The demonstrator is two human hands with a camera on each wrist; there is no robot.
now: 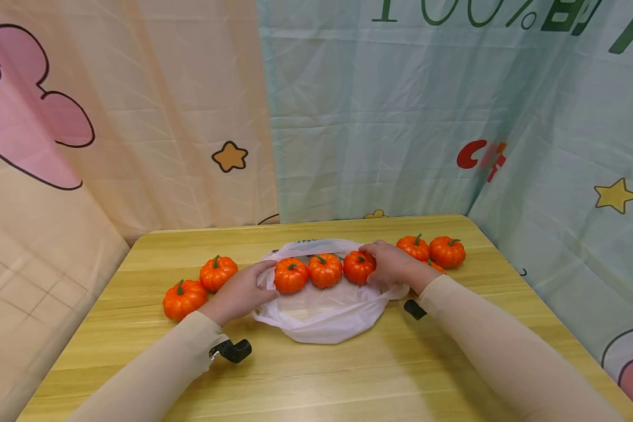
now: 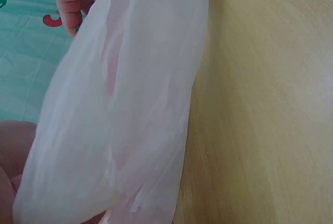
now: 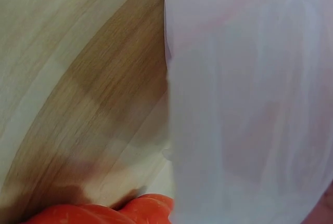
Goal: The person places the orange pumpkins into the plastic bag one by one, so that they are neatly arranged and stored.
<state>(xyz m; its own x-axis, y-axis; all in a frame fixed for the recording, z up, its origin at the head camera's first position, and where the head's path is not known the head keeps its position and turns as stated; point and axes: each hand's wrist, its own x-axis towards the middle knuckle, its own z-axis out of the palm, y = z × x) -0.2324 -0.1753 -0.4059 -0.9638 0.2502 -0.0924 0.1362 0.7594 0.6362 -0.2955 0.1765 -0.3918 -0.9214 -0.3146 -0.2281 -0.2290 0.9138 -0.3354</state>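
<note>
Three small orange pumpkins sit in a row in the open mouth of a white plastic bag [image 1: 322, 325]. My left hand [image 1: 245, 291] reaches over the bag's left rim, its fingers and thumb around the outer side of the left pumpkin [image 1: 291, 275]. Opposite it, my right hand [image 1: 392, 264] grips the right pumpkin [image 1: 358, 267] from its outer side. Between them lies the middle pumpkin [image 1: 324, 271], touched by neither hand. Both wrist views are mostly filled by the bag's thin outer wall [image 2: 140, 78], which hides most of the fingers.
Two more pumpkins [image 1: 185, 299] stand on the wooden table [image 1: 295, 381] left of the bag. Several others [image 1: 447, 252] cluster to the right, one partly hidden behind my right forearm. Printed curtains [image 1: 348, 117] hang behind the table and along its sides.
</note>
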